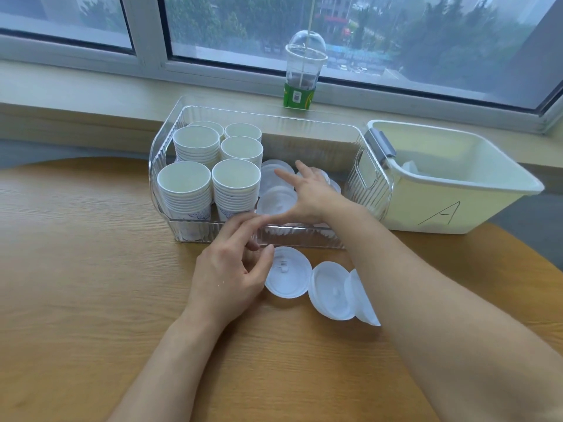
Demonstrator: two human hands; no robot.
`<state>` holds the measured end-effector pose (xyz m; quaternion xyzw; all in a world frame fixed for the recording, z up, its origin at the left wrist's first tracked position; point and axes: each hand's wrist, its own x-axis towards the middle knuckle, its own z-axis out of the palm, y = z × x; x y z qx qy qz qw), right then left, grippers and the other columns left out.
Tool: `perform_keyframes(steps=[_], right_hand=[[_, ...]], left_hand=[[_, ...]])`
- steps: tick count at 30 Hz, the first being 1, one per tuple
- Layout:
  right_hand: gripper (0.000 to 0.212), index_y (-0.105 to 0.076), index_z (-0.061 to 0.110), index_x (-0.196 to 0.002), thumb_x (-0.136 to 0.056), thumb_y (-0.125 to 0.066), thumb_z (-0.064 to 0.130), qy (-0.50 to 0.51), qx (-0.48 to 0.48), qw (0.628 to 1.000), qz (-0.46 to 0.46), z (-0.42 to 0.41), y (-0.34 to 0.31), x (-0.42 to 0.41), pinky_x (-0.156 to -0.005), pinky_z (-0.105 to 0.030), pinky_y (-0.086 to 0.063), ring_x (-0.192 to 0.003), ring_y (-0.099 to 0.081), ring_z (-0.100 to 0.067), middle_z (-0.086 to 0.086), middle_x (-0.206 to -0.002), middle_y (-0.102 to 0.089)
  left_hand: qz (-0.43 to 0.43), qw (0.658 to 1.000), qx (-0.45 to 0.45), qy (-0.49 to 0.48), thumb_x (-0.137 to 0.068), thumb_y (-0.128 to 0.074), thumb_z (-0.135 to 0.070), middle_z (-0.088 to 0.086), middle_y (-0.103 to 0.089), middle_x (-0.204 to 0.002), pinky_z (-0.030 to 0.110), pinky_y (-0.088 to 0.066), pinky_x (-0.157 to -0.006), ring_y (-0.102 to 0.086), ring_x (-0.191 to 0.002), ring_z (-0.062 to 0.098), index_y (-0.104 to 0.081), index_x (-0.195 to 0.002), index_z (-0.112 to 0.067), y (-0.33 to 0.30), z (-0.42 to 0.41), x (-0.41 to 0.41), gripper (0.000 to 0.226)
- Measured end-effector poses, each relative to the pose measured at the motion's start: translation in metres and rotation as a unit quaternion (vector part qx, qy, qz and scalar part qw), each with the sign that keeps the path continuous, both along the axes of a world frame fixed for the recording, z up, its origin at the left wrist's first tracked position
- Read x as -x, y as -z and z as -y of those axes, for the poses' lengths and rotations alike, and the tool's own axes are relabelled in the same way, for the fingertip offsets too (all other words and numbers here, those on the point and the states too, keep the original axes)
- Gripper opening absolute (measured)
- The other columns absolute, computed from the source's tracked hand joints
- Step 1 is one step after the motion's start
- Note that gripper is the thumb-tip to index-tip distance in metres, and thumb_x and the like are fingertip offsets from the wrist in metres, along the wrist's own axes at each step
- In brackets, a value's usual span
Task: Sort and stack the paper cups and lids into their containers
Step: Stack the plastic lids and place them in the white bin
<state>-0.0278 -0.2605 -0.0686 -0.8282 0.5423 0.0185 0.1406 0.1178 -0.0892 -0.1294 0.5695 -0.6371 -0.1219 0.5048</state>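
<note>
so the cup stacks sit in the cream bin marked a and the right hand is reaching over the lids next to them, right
Not quite. The head view shows the paper cup stacks in the clear ribbed bin, not the cream bin marked A. The right hand does reach over the lids beside them.
</note>
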Motion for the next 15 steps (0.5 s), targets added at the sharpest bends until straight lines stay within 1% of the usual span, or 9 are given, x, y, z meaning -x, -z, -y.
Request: perform_keyframes(steps=[2, 6, 8, 10, 13, 15], right_hand=[[0.114, -0.021, 0.048, -0.162, -0.067, -0.077, 0.08, -0.01, 0.001, 1.0, 0.003, 0.003, -0.001, -0.003, -0.128, -0.058, -0.016, -0.161, 0.0, -0.032, -0.002, -0.176, 0.0], [0.088, -0.041, 0.046, -0.154, -0.078, -0.076, 0.071, -0.027, 0.012, 0.999, 0.019, 0.012, -0.003, -0.007, -0.127, -0.054, -0.02, -0.158, -0.01, -0.033, -0.004, -0.173, -0.014], [0.078, -0.046, 0.045, -0.151, -0.082, -0.074, 0.068, -0.024, 0.022, 0.999, 0.01, 0.016, -0.003, -0.008, -0.125, -0.052, -0.022, -0.155, -0.015, -0.033, -0.006, -0.17, -0.023], [0.074, -0.048, 0.042, -0.151, -0.085, -0.073, 0.063, -0.016, 0.022, 1.0, 0.008, 0.019, -0.004, -0.009, -0.122, -0.05, -0.024, -0.152, -0.02, -0.033, -0.007, -0.164, -0.033], [0.069, -0.056, 0.033, -0.148, -0.086, -0.077, 0.055, -0.007, 0.034, 0.999, 0.042, 0.021, -0.004, -0.01, -0.116, -0.046, -0.034, -0.144, -0.033, -0.028, -0.001, -0.149, -0.051], [0.059, -0.065, 0.03, -0.14, -0.085, -0.081, 0.045, 0.012, 0.044, 0.994, 0.1, 0.021, -0.005, -0.01, -0.105, -0.038, -0.043, -0.135, -0.047, -0.024, 0.0, -0.14, -0.059]], left_hand=[[-0.001, 1.0, -0.004, -0.002, -0.091, -0.069, -0.028, -0.021, -0.059, -0.132, 0.039, -0.062, -0.072, -0.071, -0.088, 0.008, -0.066, -0.133, -0.036, 0.001, 0.0, 0.0, 0.043], [-0.004, 1.0, -0.007, -0.005, -0.09, -0.069, -0.031, -0.022, -0.058, -0.131, 0.04, -0.062, -0.072, -0.071, -0.088, 0.008, -0.067, -0.133, -0.032, 0.003, 0.001, 0.0, 0.043], [-0.003, 1.0, -0.008, -0.005, -0.09, -0.069, -0.031, -0.023, -0.058, -0.131, 0.04, -0.062, -0.072, -0.07, -0.088, 0.008, -0.067, -0.132, -0.032, 0.003, 0.001, 0.0, 0.042], [-0.002, 1.0, -0.006, -0.004, -0.091, -0.069, -0.032, -0.023, -0.058, -0.131, 0.04, -0.062, -0.072, -0.07, -0.087, 0.007, -0.066, -0.132, -0.035, 0.002, 0.001, 0.0, 0.042], [-0.002, 1.0, -0.005, -0.006, -0.09, -0.069, -0.032, -0.023, -0.058, -0.13, 0.04, -0.062, -0.073, -0.069, -0.086, 0.007, -0.066, -0.132, -0.035, 0.002, 0.001, 0.0, 0.042], [0.001, 1.0, -0.005, -0.006, -0.09, -0.068, -0.033, -0.022, -0.058, -0.13, 0.04, -0.061, -0.073, -0.069, -0.086, 0.007, -0.066, -0.132, -0.034, 0.002, 0.001, 0.0, 0.042]])
